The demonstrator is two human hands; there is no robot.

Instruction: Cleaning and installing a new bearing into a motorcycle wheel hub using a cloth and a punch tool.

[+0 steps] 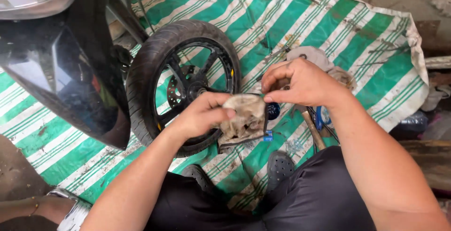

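Note:
My left hand grips a dirty beige rag bunched in front of me. My right hand pinches a small part at the rag's upper right edge; the part is mostly hidden by my fingers. Just behind my hands stands a motorcycle front wheel with a black tyre, black spokes and a brake disc. A small dark blue round piece shows under my right hand.
A green-and-white striped tarp covers the ground. The black motorcycle fairing fills the left. A wooden-handled hammer, a blue tool and a grey cloth lie at right. My black sandals rest below. Another person's foot is at lower left.

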